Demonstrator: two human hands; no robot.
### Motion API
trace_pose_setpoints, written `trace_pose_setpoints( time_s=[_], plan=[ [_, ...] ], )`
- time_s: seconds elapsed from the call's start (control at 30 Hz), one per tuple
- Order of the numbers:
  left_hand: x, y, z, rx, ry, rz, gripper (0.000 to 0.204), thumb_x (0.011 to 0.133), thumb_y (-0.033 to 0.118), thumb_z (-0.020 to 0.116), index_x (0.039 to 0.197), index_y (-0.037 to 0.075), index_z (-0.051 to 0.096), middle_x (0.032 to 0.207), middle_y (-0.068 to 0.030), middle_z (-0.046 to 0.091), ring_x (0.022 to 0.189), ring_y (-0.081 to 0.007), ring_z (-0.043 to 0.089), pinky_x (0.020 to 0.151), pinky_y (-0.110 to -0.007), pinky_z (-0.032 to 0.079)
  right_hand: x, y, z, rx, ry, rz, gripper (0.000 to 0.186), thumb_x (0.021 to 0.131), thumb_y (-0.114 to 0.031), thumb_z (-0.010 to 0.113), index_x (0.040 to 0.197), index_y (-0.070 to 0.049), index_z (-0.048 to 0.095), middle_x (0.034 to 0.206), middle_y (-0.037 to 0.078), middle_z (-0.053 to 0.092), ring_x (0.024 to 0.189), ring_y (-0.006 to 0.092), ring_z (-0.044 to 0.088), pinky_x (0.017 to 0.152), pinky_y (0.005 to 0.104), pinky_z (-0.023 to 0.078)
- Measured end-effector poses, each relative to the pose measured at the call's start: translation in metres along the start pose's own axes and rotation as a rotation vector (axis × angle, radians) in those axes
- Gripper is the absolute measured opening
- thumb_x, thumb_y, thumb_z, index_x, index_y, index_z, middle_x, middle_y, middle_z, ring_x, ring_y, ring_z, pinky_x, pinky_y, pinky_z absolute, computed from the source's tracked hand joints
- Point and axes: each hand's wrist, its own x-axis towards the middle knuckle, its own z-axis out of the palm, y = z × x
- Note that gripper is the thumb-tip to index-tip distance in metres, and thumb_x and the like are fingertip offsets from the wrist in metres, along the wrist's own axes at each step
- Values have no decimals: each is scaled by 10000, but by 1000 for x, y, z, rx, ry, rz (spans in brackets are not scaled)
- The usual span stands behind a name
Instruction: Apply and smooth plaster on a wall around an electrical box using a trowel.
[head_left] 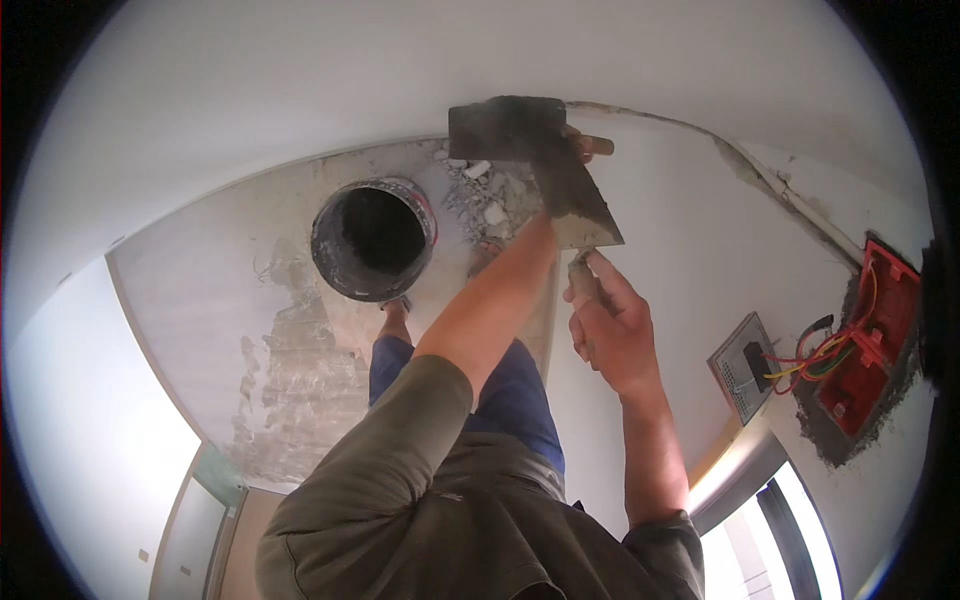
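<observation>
My left hand [578, 143] reaches up toward the wall, mostly hidden behind a blade, with its fingers round a tan handle. That handle appears to belong to a plastering trowel, its rectangular face [505, 128] coated in dark grey mortar. Closer to me, my right hand [613, 325] grips a short-handled scraper. The scraper's broad blade [582, 205] is smeared with mortar except for a bare metal strip near the handle. The far end of this blade overlaps or meets the trowel; whether they touch I cannot tell.
A bucket [425, 215] with dark contents stands on the floor by my feet, left of broken rubble [490, 195]. A filled groove [720, 140] runs along the wall to a red electrical box [875, 345]. Wires link it to a hanging plate [742, 368].
</observation>
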Motion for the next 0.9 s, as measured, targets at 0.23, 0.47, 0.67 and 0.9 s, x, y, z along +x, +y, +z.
trace_pose_setpoints(
  time_s=[0.23, 0.47, 0.67, 0.9],
  plan=[
    [17, 14, -28, 815, 127, 241, 255, 892, 294, 729, 924, 68, 616, 822, -29, 649, 638, -109, 571, 596, -245, 502, 27, 4, 6, -215, -12, -8, 481, 898, -46, 505, 1370, 45, 477, 869, 91, 622, 608, 98, 553, 598, 261, 487],
    [23, 10, 10, 1040, 323, -159, 233, 845, 196, 781, 953, 104, 596, 834, -9, 627, 653, -115, 564, 562, -246, 465, 66, 41, 18, -357, 131, -267, 489, 923, -130, 548, 1392, -9, 480, 772, 30, 588, 560, 77, 503, 532, 249, 438],
    [33, -7, 89, 1117, 1115, -189, 231, 855, 173, 766, 982, 113, 583, 875, 2, 602, 719, -115, 570, 597, -253, 473, 54, 42, 37, -352, 159, -321, 491, 933, -132, 563, 1397, 0, 472, 768, 24, 594, 608, 72, 511, 582, 237, 452],
    [23, 2, 98, 1077, 1005, -116, 228, 861, 143, 752, 995, 92, 575, 889, -10, 589, 770, -122, 574, 644, -276, 496, 30, 23, 43, -308, 155, -319, 509, 852, -51, 547, 1354, 11, 483, 993, 267, 622, 905, 367, 649, 816, 373, 507]
  ],
)
